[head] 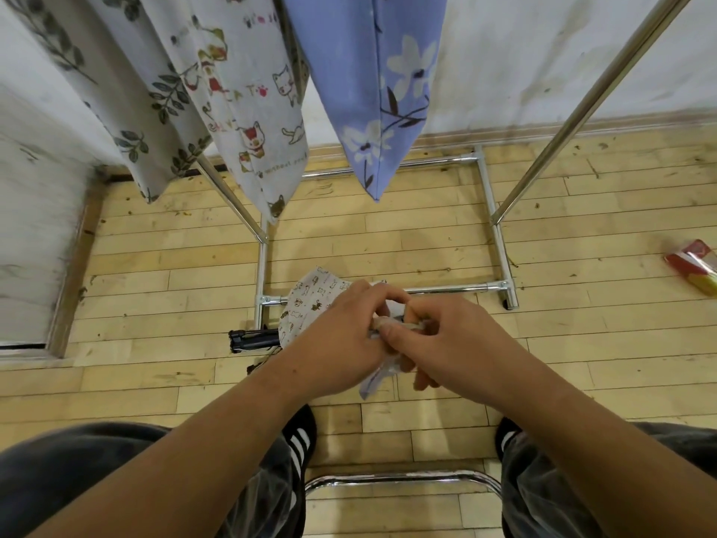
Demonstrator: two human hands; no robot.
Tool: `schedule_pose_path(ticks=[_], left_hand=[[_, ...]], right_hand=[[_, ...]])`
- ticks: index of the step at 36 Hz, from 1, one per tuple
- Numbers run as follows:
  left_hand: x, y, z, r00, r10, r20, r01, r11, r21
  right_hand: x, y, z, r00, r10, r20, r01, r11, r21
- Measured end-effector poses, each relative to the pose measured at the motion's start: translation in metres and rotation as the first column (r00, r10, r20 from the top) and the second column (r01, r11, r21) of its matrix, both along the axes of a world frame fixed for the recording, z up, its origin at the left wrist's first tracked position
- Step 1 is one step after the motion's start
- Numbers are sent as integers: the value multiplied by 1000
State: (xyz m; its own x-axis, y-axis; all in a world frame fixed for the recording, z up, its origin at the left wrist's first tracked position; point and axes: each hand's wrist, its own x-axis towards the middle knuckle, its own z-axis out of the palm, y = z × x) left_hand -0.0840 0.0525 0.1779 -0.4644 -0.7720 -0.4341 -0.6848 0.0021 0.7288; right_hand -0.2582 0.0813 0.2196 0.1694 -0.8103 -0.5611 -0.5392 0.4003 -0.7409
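Above plank floor point(388, 242), left hand point(337, 339) and right hand point(458, 343) seemingly pinch printed cloth point(310, 300).

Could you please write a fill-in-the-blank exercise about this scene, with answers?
1. The left hand and right hand grip a small printed cloth above a ____ floor.
2. The hanging cloth with white flowers is ____.
3. The packet lying at the far right is mainly ____.
Missing words: wooden; blue; red.
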Motion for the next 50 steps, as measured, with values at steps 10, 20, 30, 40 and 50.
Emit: schedule_pose_path(ticks=[10, 20, 30, 40, 50], left_hand=[[3, 0, -4, 1000, -2, 6, 1, 997, 82], [1, -2, 1, 999, 25, -25, -20, 982, 186], [-2, 1, 10, 989, 82, -126, -66, 990, 127], [2, -2, -1, 997, 52, -52, -45, 993, 113], [5, -2, -6, 998, -37, -43, 41, 993, 113]], right_hand=[[-2, 0, 5, 999, -10, 45, 8, 999, 39], [-3, 1, 3, 978, -120, 169, 114, 992, 47], [0, -6, 19, 969, -130, 211, 103, 985, 136], [-2, -2, 6, 973, -150, 178, 120, 978, 168], [2, -1, 1, 995, -93, 30, 95, 994, -62]])
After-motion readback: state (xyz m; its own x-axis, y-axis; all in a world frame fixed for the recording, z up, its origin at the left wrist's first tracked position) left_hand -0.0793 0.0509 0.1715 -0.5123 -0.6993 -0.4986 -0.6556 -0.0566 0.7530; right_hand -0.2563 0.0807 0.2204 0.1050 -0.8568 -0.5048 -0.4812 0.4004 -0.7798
